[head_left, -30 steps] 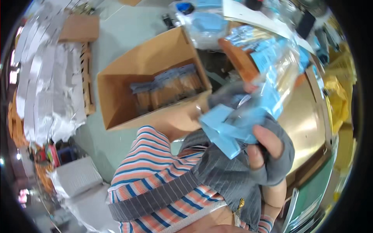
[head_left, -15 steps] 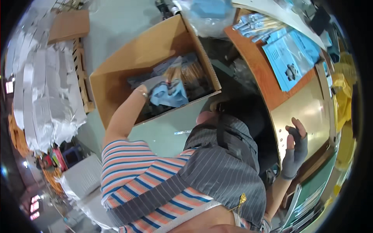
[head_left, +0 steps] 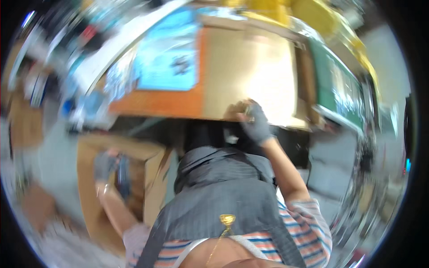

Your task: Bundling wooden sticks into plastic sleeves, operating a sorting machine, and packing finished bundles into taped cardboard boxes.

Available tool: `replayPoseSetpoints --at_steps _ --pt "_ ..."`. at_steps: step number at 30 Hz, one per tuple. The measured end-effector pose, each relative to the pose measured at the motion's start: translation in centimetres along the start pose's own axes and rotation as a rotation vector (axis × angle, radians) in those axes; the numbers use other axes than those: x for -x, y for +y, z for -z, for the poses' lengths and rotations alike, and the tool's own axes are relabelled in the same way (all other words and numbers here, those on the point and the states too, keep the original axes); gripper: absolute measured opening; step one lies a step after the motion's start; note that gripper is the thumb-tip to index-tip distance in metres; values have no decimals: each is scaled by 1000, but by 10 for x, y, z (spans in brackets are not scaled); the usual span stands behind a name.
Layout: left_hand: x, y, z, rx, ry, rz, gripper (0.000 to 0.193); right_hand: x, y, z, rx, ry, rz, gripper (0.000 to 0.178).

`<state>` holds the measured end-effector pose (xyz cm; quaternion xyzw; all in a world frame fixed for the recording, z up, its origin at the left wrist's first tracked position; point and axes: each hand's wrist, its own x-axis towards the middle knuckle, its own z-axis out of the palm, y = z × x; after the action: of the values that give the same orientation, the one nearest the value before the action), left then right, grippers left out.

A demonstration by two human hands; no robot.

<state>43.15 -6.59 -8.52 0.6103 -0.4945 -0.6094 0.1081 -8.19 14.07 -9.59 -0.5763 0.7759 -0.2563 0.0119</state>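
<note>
My left hand [head_left: 106, 169], in a grey fingerless glove, is inside a cardboard box [head_left: 153, 187] on the left. Motion smears its fingers, so I cannot make out whether they hold anything. Beside them in the box lie blurred dark bluish packets [head_left: 123, 176]. My right hand [head_left: 257, 123], also in a grey fingerless glove, is at the near edge of a shiny brass-coloured plate [head_left: 241, 62] on the table. Its fingers are apart and nothing shows in them. Left of the plate, a blue printed plastic packet [head_left: 163, 67] lies on an orange-brown board [head_left: 156, 105].
Slim clear-and-blue packets [head_left: 119, 76] lie at the board's left end. A green panel [head_left: 333, 80] stands right of the plate, and yellow material [head_left: 317, 18] is behind it. Another piece of cardboard [head_left: 38, 201] is at the far left.
My view has turned right toward the table. My left hand is no longer over the light-blue packet seen before, though still in the box. My right hand has come to the plate's near edge.
</note>
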Motion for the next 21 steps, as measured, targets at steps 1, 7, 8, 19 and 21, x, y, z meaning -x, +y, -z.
replayPoseSetpoints --at_steps 1,7,8,19,21 --pt "29 20 -5 99 161 -122 28 5 24 -26 60 12 -13 43" --pt "-8 116 -96 123 97 -446 24 15 25 -26 48 144 27 59" --pt "-31 122 -129 210 35 -525 19 19 29 -25 3 142 22 62" --pt "-152 180 -424 -998 287 -1189 58 44 64 -51 -83 85 132 75" --pt "-155 181 -434 -1119 358 -1162 62 57 74 -41 -55 -38 80 83"
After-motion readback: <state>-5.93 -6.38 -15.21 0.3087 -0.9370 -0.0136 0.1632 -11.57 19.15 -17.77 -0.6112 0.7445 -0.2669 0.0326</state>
